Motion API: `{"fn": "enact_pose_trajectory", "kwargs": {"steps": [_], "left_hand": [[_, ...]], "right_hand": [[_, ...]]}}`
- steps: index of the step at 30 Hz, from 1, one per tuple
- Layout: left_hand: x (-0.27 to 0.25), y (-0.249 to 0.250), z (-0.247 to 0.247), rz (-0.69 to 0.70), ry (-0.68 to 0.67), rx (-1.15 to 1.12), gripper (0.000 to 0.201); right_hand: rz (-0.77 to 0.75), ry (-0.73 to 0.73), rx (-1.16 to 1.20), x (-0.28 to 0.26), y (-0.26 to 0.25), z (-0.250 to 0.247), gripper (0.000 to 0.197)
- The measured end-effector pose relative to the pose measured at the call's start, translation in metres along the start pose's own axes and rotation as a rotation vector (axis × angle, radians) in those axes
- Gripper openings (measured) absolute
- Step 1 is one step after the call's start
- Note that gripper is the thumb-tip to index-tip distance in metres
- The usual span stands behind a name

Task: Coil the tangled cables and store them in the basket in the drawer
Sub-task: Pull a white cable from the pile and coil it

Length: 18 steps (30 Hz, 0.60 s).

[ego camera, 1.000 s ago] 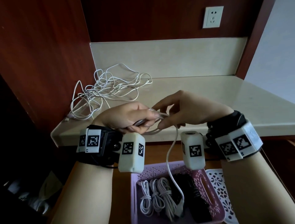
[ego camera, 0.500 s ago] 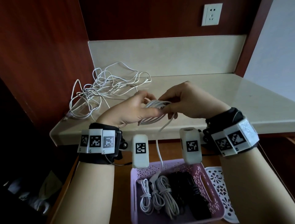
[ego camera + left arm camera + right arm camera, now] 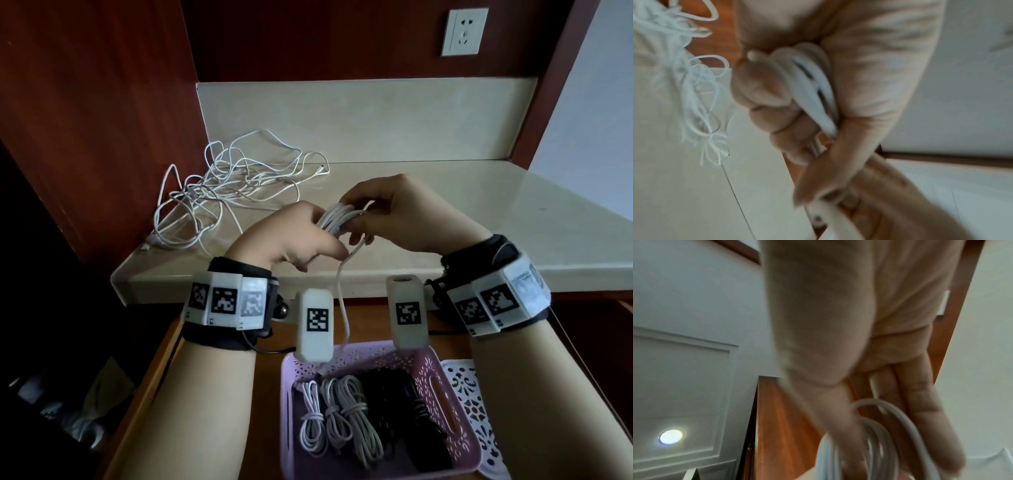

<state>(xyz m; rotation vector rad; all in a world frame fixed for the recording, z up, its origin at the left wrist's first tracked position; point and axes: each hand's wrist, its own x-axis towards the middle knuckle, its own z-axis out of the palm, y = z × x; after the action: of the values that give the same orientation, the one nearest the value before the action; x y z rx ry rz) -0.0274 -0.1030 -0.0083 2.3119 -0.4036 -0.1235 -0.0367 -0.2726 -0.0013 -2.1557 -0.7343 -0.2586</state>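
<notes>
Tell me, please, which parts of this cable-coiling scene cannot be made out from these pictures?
- Free end of the white cable: head view, hidden behind the left wrist camera.
- Left hand fingertips: behind the coil; left wrist view blurred.
- Black bundles in the pink basket: too dark to count.
- Tangled cables: strands too thin to separate.

Bare forearms; black wristbands (image 3: 236, 337) carrying white marker-tagged camera blocks (image 3: 315, 325).
</notes>
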Motion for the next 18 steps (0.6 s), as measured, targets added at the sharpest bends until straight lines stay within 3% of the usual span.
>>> {"fn": "enact_pose_trajectory", "kwargs": {"steps": [2,5,9,13,18], "left_hand": [[0.003,0.002,0.006,0.001,0.148,0.072,0.014],[0.006,0.004,0.013,0.039,0.226,0.244,0.013],[0.005,0.009,0.015,0.068,0.268,0.263,0.002],[0.001,0.011,0.01,0.097,0.276,0.174,0.021],[-0.005,0.017,0.008,0.094,0.241,0.128,0.053]], "right_hand": [[0.013,0.001,-0.001,0.001,0.002,0.001,0.015],[0.084,0.024,0.067,0.004,-0.001,0.007,0.04],[0.174,0.226,-0.273,0.013,-0.006,0.029,0.048],[0.195,0.301,-0.209,0.017,-0.007,0.033,0.051],[0.255,0.292,0.057,0.017,-0.009,0.027,0.043]]}}
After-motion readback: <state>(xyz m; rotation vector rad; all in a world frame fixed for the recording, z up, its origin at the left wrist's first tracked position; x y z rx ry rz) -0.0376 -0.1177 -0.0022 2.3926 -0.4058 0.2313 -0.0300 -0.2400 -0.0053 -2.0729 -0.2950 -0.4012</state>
